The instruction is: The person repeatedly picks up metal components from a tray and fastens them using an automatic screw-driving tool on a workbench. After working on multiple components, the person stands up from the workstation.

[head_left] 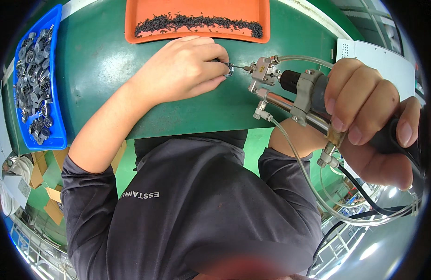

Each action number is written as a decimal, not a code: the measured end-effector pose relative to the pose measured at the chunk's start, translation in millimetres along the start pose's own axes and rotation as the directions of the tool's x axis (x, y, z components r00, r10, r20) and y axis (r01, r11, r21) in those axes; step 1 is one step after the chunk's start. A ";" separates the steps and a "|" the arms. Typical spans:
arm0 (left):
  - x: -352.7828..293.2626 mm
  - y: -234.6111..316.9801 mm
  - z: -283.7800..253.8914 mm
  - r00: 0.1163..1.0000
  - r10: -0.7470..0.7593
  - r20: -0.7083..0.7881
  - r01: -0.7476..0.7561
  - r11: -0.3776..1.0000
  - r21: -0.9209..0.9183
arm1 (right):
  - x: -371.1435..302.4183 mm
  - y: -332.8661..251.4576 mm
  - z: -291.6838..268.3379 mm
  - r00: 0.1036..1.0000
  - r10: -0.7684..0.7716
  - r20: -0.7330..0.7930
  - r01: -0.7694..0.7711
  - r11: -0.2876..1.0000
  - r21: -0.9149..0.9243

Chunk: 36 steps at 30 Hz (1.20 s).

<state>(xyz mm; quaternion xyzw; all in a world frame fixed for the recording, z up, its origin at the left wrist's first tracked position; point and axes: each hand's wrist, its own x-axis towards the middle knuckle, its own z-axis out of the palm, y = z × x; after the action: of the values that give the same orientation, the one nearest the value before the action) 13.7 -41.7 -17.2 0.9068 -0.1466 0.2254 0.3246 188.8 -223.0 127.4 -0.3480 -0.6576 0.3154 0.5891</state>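
Observation:
My left hand [192, 65] is closed on a small dark part with a shiny edge [230, 70], just above the green tabletop; my fingers cover most of it, so its kind is hard to tell. My right hand [369, 107] is wrapped round a powered screwdriver [313, 95], held level with its tip toward the left. The thin metal bit [241, 67] reaches the small part at my left fingertips. Whether a screw sits at the tip is too small to see. A metal feed block [262, 71] and clear hoses are fixed to the screwdriver's front.
An orange tray [131, 23] with many small black screws [196, 22] lies beyond my left hand. A long blue bin [59, 93] of grey and black round parts [36, 74] stands at the left. Behind the screwdriver is a white box [378, 63]. A clear hose [304, 170] loops down at the right.

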 end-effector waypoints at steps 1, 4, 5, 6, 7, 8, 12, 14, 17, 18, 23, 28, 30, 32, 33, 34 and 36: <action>-0.8 0.4 0.1 1.000 -0.002 0.003 0.002 1.000 0.002 | 0.3 0.3 0.9 1.000 -0.004 0.003 0.004 1.000 -0.006; -2.6 1.0 0.6 1.000 -0.003 0.002 0.003 1.000 0.003 | 1.7 2.0 1.9 1.000 -0.016 0.012 0.016 1.000 -0.023; -3.5 1.0 0.4 1.000 -0.004 -0.001 0.004 1.000 0.001 | 2.4 3.6 1.9 1.000 -0.021 0.017 0.021 0.999 -0.027; -4.1 0.8 -0.1 1.000 -0.007 -0.002 0.007 1.000 0.005 | 1.8 6.3 2.0 1.000 -0.023 0.020 0.024 0.999 -0.024; -4.1 0.8 -0.3 1.000 -0.005 -0.003 0.005 1.000 -0.005 | -1.3 9.2 3.0 0.999 -0.043 -0.022 0.043 0.999 -0.012; -4.1 0.7 -0.6 1.000 -0.004 -0.004 0.004 1.000 -0.014 | -5.2 13.0 4.1 0.996 -0.062 -0.063 0.062 0.998 -0.001; -2.5 0.9 -0.3 1.000 -0.015 -0.004 0.015 0.999 -0.039 | -8.7 20.3 6.6 0.977 -0.113 -0.184 0.119 0.993 0.026; 0.4 0.7 -2.0 1.000 -0.003 0.007 0.003 1.000 -0.030 | 4.0 15.9 10.7 0.988 -0.032 -0.153 0.028 0.999 -0.029; -2.5 0.3 -2.9 1.000 -0.015 0.019 0.016 0.998 -0.059 | 14.8 6.9 17.3 0.988 0.043 -0.151 -0.053 0.996 -0.068; -3.7 0.6 -3.3 1.000 -0.012 0.012 0.012 0.999 -0.043 | 18.7 3.1 20.3 0.985 0.080 -0.153 -0.094 0.992 -0.086; -6.6 4.7 -3.5 0.999 -0.033 -0.005 0.033 0.998 -0.057 | 19.5 -0.6 39.9 0.955 0.075 -0.286 -0.107 0.990 -0.096; -6.4 2.7 -2.3 1.000 -0.015 0.008 0.016 0.998 -0.066 | 1.4 -23.7 12.2 0.959 -0.032 -0.282 0.008 0.996 -0.085; -8.0 1.3 -2.3 1.000 -0.022 -0.004 0.022 0.999 -0.048 | -1.3 -25.9 5.6 0.961 -0.026 -0.276 0.002 0.996 -0.087; -7.7 0.4 -2.7 1.000 -0.022 -0.004 0.022 0.999 -0.047 | -2.3 -23.7 4.7 0.969 -0.001 -0.248 -0.015 0.998 -0.064; -7.0 0.2 -2.6 1.000 -0.021 -0.008 0.021 0.999 -0.037 | -3.4 -23.2 2.7 0.967 0.006 -0.256 -0.023 0.998 -0.062; -6.0 -0.3 -2.5 1.000 -0.021 -0.002 0.021 0.999 -0.046 | -4.1 -22.6 0.6 0.966 0.004 -0.257 -0.021 0.998 -0.063; -4.4 -0.6 -1.7 1.000 -0.012 -0.011 0.011 0.999 -0.045 | -8.7 -22.2 -1.0 0.960 0.007 -0.280 -0.025 0.998 -0.060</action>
<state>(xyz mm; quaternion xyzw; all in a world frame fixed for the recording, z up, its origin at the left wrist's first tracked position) 9.6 -39.5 -18.6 0.8989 -0.1444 0.2254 0.3468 188.4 -242.7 140.9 -0.4127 -0.5746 0.2472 0.6622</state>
